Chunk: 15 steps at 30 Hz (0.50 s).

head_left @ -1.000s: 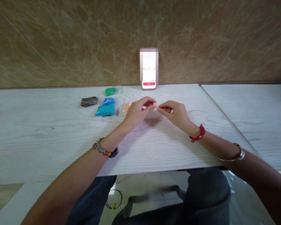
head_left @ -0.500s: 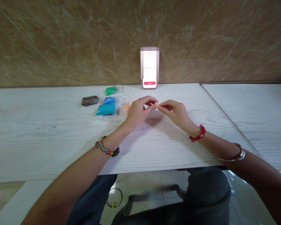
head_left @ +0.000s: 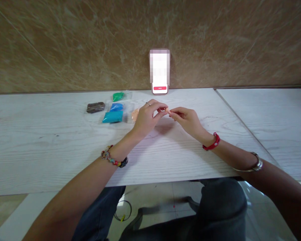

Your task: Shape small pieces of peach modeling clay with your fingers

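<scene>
My left hand (head_left: 147, 117) and my right hand (head_left: 187, 119) meet above the middle of the white table (head_left: 52, 147). Both pinch a small peach-coloured piece of clay (head_left: 167, 111) between thumb and fingertips. Behind my left hand lies a clear packet of the same peach clay (head_left: 135, 114), partly hidden by the fingers. Left of it lie clay packets in teal (head_left: 112, 117), blue (head_left: 116, 107) and green (head_left: 118, 96), and a dark brown block (head_left: 95, 107).
A phone (head_left: 160, 72) leans upright against the marble wall at the back of the table. A second white tabletop (head_left: 273, 117) adjoins on the right. My knees and a thin ring on the floor (head_left: 122, 211) show below the table's front edge.
My hands have drawn slightly closer together around the small peach piece and my left fingers have shifted on it. The packets and phone have not moved.
</scene>
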Motion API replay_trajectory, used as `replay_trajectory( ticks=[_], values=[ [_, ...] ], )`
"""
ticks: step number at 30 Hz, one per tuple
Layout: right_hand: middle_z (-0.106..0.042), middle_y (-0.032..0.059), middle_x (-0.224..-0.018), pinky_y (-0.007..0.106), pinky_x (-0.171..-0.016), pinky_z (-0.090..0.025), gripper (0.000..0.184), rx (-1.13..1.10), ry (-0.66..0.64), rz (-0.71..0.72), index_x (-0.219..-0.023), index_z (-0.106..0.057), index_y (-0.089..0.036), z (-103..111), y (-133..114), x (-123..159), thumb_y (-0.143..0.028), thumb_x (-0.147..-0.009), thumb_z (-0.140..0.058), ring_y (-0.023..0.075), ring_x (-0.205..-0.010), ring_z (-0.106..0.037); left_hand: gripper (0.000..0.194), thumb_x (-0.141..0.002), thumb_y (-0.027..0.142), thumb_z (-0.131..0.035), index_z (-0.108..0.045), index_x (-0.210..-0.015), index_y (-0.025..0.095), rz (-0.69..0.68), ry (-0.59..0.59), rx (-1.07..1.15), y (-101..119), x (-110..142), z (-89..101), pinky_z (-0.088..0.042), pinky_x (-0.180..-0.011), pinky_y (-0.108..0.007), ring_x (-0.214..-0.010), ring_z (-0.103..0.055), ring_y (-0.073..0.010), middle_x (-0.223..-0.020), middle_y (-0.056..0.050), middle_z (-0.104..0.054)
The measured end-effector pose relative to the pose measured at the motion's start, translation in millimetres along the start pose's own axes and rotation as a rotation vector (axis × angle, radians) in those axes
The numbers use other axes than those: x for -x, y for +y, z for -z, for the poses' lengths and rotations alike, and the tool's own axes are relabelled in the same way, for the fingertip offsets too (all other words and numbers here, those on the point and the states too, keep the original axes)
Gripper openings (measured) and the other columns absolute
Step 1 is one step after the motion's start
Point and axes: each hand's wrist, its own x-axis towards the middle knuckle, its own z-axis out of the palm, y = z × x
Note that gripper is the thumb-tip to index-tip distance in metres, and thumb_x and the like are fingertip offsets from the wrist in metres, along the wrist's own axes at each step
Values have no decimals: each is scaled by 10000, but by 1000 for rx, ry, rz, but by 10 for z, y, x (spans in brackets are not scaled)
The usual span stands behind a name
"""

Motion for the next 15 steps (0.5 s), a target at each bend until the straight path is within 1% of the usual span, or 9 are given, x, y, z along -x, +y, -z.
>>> replay_trajectory(
  ticks=[6, 8, 10, 15],
  values=[
    [-658, 40, -714, 252, -560, -383, 236, 218, 16, 160, -787, -690, -158, 17, -56, 23, -345, -811, -549, 106, -598, -512, 63, -779, 178, -623, -627, -841, 169, -26, -3, -5, -14, 2, 5, -445, -627, -207, -726, -567, -88, -760, 0, -602],
    [-649, 39, -701, 251, -555, -384, 215, 256, 15, 188, -785, -688, -156, 27, -73, 27, -324, -808, -556, 104, -588, -504, 65, -781, 178, -620, -626, -846, 173, -24, -12, 6, -15, 1, 11, -446, -631, -210, -729, -569, -90, -766, 1, -605],
    [-647, 35, -703, 251, -559, -394, 196, 269, 17, 182, -783, -685, -161, 35, -82, 29, -321, -797, -572, 104, -588, -507, 64, -783, 182, -616, -625, -847, 179, -14, -28, 15, -12, -3, 21, -446, -635, -214, -731, -571, -92, -770, 1, -611],
    [-661, 32, -738, 258, -580, -425, 199, 241, 25, 107, -802, -672, -171, 41, -87, 29, -351, -779, -591, 110, -612, -543, 65, -780, 203, -621, -626, -843, 192, 13, -66, 13, 0, -12, 40, -444, -647, -225, -728, -573, -98, -778, 2, -626]
  ],
)
